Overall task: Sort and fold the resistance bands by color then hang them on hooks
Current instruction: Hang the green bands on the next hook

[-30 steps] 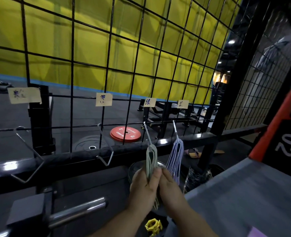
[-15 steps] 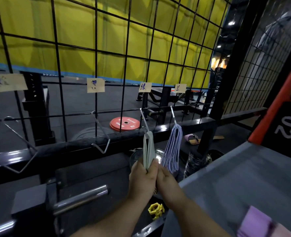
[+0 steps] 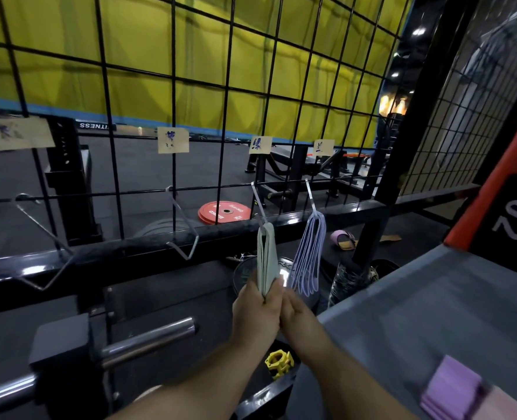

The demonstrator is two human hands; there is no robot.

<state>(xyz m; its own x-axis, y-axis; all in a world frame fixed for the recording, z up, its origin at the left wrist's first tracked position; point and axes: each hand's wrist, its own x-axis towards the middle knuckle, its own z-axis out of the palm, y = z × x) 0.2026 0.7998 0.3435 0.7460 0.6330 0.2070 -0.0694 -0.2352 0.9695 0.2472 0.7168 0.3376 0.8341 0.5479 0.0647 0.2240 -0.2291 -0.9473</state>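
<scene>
Bands [image 3: 266,256] on hook [image 3: 257,201] hang pinched between fingers [image 3: 252,291].

Folded pale green bands [image 3: 267,256] hang from a wire hook [image 3: 258,204], lower ends pinched between the fingers [image 3: 252,291]. Lilac bands [image 3: 307,256] dangle just right of the fingers.

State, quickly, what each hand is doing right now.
Left hand: grips the green bands hanging from a hook.
Right hand: curled beside them; grip cannot be told.
</scene>
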